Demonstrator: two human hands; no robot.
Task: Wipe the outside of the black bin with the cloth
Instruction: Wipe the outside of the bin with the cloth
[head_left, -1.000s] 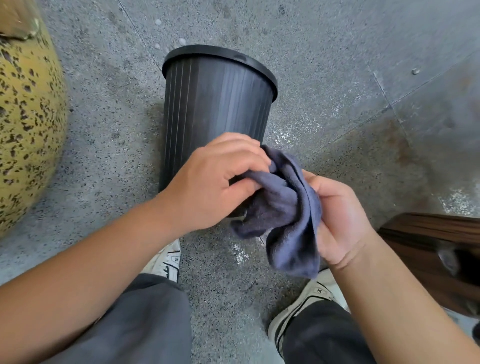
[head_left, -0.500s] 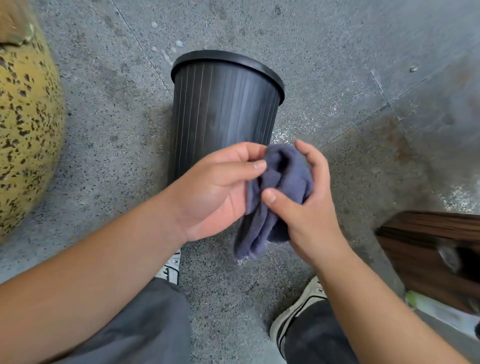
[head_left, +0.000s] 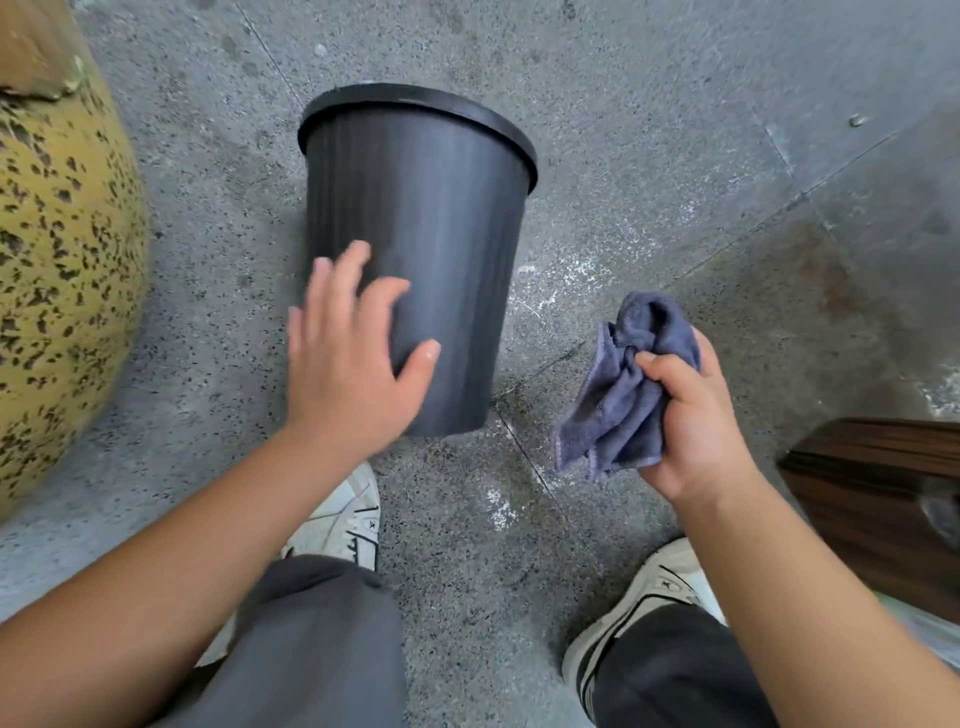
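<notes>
The black ribbed bin (head_left: 431, 249) stands upside down on the speckled grey floor, its rim at the far end and its base toward me. My left hand (head_left: 348, 364) is spread with straight fingers over the bin's lower left side; whether it touches the plastic is unclear because of blur. To the right of the bin, apart from it, my right hand (head_left: 691, 421) grips a bunched blue-grey cloth (head_left: 623, 389), whose folds hang down to the left of the fist.
A large yellow speckled rounded object (head_left: 62, 270) fills the left edge. A dark wooden piece of furniture (head_left: 878, 499) sits at the right. My two white shoes (head_left: 343, 519) (head_left: 649, 597) stand below the bin.
My hands have separated: the left let go of the cloth and moved over the bin's side. The right carried the cloth to the right, away from the bin.
</notes>
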